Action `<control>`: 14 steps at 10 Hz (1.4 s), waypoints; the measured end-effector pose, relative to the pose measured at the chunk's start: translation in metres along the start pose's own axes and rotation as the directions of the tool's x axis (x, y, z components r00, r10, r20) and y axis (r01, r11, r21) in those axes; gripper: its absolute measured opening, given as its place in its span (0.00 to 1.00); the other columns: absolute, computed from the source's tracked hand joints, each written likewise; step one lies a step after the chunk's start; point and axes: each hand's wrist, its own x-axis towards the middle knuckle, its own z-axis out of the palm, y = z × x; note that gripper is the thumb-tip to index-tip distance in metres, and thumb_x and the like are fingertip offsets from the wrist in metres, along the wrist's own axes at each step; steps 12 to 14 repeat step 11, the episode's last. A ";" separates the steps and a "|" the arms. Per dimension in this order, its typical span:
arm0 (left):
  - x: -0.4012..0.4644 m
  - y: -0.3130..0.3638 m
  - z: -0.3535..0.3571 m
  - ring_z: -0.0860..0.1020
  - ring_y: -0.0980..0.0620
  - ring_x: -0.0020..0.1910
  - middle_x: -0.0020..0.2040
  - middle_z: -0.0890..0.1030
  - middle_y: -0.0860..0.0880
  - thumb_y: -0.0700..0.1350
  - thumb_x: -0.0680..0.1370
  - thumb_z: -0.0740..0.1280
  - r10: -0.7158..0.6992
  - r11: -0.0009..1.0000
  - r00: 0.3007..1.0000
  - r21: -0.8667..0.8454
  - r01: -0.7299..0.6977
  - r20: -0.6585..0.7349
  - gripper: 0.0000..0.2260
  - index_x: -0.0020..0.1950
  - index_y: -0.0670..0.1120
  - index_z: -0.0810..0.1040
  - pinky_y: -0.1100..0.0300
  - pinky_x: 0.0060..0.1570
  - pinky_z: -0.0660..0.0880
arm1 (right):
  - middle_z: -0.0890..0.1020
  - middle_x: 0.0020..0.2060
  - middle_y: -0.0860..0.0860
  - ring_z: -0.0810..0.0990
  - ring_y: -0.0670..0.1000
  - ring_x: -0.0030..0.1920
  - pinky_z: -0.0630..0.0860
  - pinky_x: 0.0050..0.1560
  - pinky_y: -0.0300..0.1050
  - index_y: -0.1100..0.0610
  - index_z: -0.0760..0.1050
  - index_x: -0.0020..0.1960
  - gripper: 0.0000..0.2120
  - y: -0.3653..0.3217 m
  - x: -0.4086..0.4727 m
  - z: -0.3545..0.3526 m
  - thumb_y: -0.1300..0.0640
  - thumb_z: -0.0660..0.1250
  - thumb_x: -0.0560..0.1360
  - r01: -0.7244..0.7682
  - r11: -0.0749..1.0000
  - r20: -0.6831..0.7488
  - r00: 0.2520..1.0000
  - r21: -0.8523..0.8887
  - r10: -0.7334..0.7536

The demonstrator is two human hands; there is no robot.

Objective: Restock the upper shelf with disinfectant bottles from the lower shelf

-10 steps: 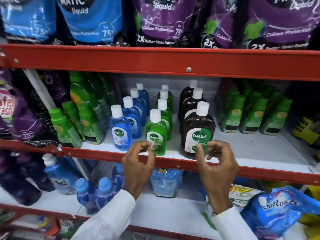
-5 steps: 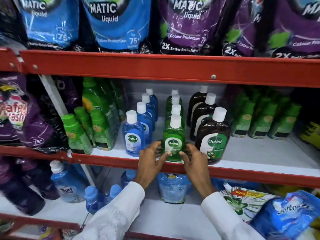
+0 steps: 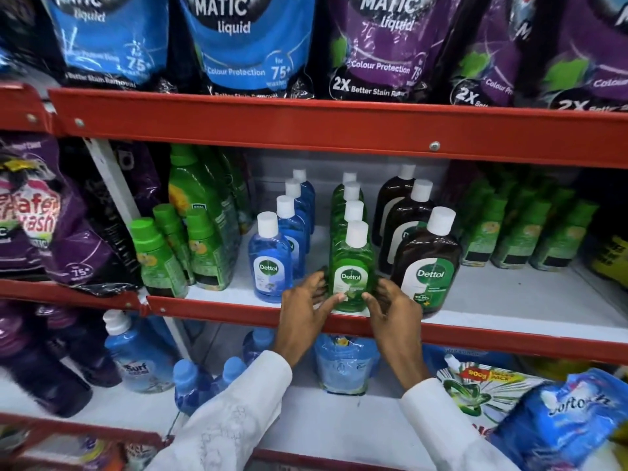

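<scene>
Both hands, left hand (image 3: 306,302) and right hand (image 3: 390,305), cup the green bottle (image 3: 351,266) at the shelf's (image 3: 509,317) near edge between blue and brown rows; it wants squaring, label forward, without nudging neighbours.

Before you, glossy blue detergent pouches (image 3: 244,45) upper left, purple pouches (image 3: 384,45) upper right, small green-capped bottles (image 3: 156,256) centre left.
</scene>
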 end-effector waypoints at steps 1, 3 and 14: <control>-0.015 0.001 -0.017 0.82 0.62 0.47 0.53 0.85 0.51 0.43 0.73 0.74 0.048 0.999 0.980 0.030 -0.043 -0.191 0.15 0.59 0.47 0.81 0.62 0.51 0.81 | 0.86 0.51 0.50 0.85 0.45 0.47 0.82 0.53 0.38 0.58 0.80 0.61 0.15 -0.013 -0.014 -0.011 0.61 0.74 0.75 0.041 0.996 -0.198 0.980 0.082 -0.024; -0.019 -0.006 -0.076 0.79 0.50 0.46 0.47 0.80 0.47 0.36 0.70 0.68 0.110 0.993 0.822 0.092 -0.070 -0.559 0.11 0.50 0.46 0.77 0.54 0.48 0.79 | 0.86 0.50 0.49 0.84 0.45 0.45 0.83 0.51 0.44 0.55 0.81 0.57 0.11 -0.048 -0.023 0.031 0.63 0.72 0.75 0.203 0.967 -0.081 0.978 0.157 -0.192; 0.009 -0.053 -0.098 0.81 0.59 0.55 0.58 0.81 0.52 0.45 0.73 0.74 -0.014 0.994 0.994 0.105 0.025 -0.108 0.23 0.66 0.44 0.74 0.71 0.54 0.75 | 0.86 0.56 0.54 0.85 0.53 0.55 0.80 0.60 0.46 0.58 0.77 0.64 0.17 -0.058 -0.011 0.091 0.58 0.71 0.77 0.056 0.995 0.101 0.993 0.079 -0.064</control>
